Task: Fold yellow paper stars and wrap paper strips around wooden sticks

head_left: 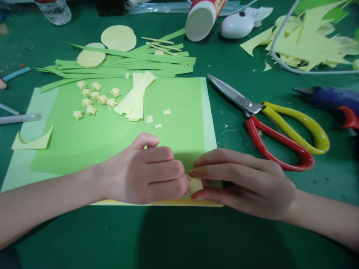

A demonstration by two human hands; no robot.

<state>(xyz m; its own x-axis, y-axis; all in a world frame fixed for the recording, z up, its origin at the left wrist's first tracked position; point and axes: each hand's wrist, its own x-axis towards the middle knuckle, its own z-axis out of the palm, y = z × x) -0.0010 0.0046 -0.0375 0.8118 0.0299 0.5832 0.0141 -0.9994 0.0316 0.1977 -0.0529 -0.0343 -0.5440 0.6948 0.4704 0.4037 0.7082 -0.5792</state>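
Note:
Between my two hands is a small piece of pale yellow paper. My left hand is curled closed at its left side, with the fingertips hidden. From the right, my right hand pinches the paper between thumb and fingers. Both hands hover over the front edge of a stack of green paper sheets. On that stack lie several small folded paper stars and a crossed pile of pale yellow paper strips. A few tiny paper scraps are scattered beside the strips.
Scissors with red and yellow handles lie right of the sheets, near a blue glue gun. Long green strips and yellow paper circles lie behind. Yellow offcuts, a white cable and a paper cup are farther back.

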